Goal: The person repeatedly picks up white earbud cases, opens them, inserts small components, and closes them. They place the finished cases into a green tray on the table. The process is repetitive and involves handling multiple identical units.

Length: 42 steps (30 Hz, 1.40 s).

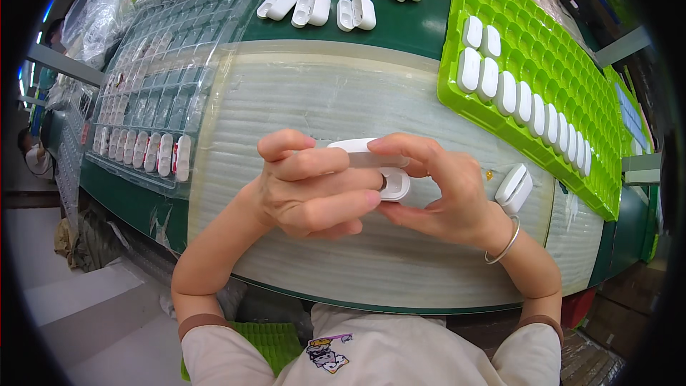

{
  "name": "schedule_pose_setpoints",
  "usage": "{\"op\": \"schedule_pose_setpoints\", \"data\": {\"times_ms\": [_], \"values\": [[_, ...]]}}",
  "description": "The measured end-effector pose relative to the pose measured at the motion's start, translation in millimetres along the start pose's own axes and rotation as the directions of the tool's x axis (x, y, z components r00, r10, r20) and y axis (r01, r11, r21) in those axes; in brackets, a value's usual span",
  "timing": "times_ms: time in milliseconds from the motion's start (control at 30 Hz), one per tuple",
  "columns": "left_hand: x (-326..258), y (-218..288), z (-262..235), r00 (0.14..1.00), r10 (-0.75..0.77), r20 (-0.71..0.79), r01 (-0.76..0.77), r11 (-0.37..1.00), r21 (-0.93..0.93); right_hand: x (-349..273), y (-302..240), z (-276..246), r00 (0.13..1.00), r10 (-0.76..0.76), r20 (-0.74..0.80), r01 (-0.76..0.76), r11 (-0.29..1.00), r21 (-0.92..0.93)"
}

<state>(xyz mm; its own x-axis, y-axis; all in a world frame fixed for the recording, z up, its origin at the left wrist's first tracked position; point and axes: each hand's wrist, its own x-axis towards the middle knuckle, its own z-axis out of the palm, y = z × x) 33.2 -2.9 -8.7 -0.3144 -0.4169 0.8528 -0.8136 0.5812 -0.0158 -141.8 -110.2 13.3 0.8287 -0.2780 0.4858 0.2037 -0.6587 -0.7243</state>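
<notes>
I held a small white plastic case with its lid open over the pale ribbed mat. My left hand and right hand had their fingers curled tight around it. Another white open case lay just beside my right wrist, near the bright green plastic tray.

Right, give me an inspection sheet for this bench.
Surface: pale ribbed mat on a green bench.
Job's things: open white case held by left hand and right hand; fingers on its lid.
Clutter: another white case by the right wrist, open cases at the back, green tray with a row of cases, clear trays.
Cables: nothing seen.
Surroundings: plastic bags on the left.
</notes>
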Motion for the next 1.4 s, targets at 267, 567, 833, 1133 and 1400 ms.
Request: {"op": "schedule_pose_setpoints", "data": {"times_ms": [267, 567, 833, 1133, 1400], "values": [[-5.8, -18.7, -14.0, 0.805, -0.45, -0.386, 0.414, 0.893, -0.176, -1.2, 6.9, 0.6, 0.999, 0.037, 0.012, -0.038, 0.998, 0.057], [-5.4, -10.9, -5.5, 0.704, -0.65, -0.286, 0.55, 0.754, -0.359, -5.4, 10.6, 0.1, 0.989, -0.115, -0.095, 0.125, 0.987, 0.099], [-0.9, -17.4, -14.4, 0.949, -0.2, -0.244, 0.211, 0.977, 0.019, -5.7, 14.1, 4.9, 0.997, 0.029, -0.073, -0.008, 0.962, 0.273], [1.7, -11.8, 3.6, 0.665, -0.687, 0.292, 0.745, 0.585, -0.321, 2.9, 3.4, -1.7, 0.892, 0.446, 0.08, -0.396, 0.682, 0.615], [6.7, -4.2, 7.7, 0.34, -0.792, 0.507, 0.898, 0.114, -0.425, 0.8, 10.1, 1.6, 0.825, 0.534, 0.184, -0.525, 0.606, 0.597]]}}
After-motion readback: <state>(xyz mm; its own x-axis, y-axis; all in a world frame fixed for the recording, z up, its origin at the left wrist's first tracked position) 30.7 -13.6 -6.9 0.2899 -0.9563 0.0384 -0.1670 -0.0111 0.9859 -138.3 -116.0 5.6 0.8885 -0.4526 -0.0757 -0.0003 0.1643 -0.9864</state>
